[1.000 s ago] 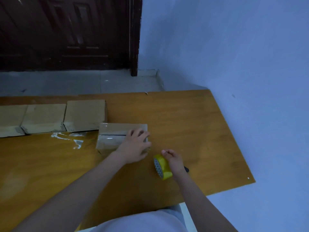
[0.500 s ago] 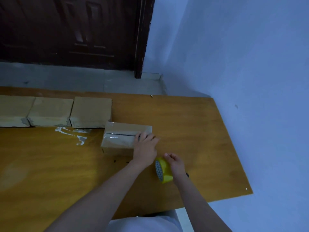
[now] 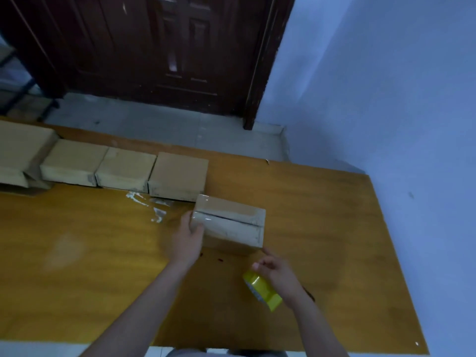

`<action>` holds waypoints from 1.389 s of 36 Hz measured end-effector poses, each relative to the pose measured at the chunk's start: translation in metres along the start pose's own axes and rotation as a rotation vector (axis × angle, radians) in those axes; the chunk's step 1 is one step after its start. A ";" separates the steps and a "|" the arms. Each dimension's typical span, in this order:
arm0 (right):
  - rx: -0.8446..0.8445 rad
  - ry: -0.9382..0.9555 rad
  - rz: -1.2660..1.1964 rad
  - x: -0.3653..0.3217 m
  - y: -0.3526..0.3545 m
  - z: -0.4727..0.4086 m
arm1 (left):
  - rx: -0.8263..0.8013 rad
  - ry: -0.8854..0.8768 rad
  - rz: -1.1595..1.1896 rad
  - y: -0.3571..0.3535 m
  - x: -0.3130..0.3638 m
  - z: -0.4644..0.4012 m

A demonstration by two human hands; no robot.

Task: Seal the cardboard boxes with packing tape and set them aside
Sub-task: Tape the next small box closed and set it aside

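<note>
Left hand [image 3: 189,237] shifted to box [image 3: 233,225] left end, right hand [image 3: 279,273] loosened on tape roll [image 3: 261,288]

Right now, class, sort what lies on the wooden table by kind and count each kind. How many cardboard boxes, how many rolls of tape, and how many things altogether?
Brown cardboard boxes: 6, namely the taped box by the left hand, three in the back row, and two stacked at the far left.
Yellow rolls of packing tape: 1.
Total: 7.
</note>
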State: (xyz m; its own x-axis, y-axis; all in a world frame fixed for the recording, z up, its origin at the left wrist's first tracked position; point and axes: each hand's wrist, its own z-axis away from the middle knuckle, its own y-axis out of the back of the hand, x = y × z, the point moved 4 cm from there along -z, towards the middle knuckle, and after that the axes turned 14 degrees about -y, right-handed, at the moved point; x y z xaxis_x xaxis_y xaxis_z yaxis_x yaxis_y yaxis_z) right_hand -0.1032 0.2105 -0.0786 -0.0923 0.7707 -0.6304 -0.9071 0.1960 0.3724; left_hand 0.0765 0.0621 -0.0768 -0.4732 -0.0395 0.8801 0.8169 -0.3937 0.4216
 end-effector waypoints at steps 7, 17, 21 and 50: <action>0.074 -0.052 -0.165 -0.007 0.045 -0.004 | -0.004 -0.110 -0.047 -0.047 0.031 -0.015; 0.189 0.010 -0.153 -0.059 0.165 -0.071 | -0.048 -0.165 -0.001 -0.132 0.111 -0.100; 0.188 -0.011 -0.107 -0.067 0.180 -0.103 | -0.094 -0.105 -0.093 -0.153 0.120 -0.130; -0.204 0.135 0.207 -0.145 0.019 -0.096 | 0.260 -0.014 -0.389 0.070 0.034 -0.112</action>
State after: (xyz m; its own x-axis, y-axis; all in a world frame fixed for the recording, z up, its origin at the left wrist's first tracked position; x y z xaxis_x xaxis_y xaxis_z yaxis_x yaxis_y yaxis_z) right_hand -0.1465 0.0445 -0.0455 -0.3250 0.6918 -0.6448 -0.9257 -0.0933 0.3665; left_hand 0.0812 -0.0694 -0.0420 -0.7576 0.0783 0.6480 0.6361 -0.1336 0.7599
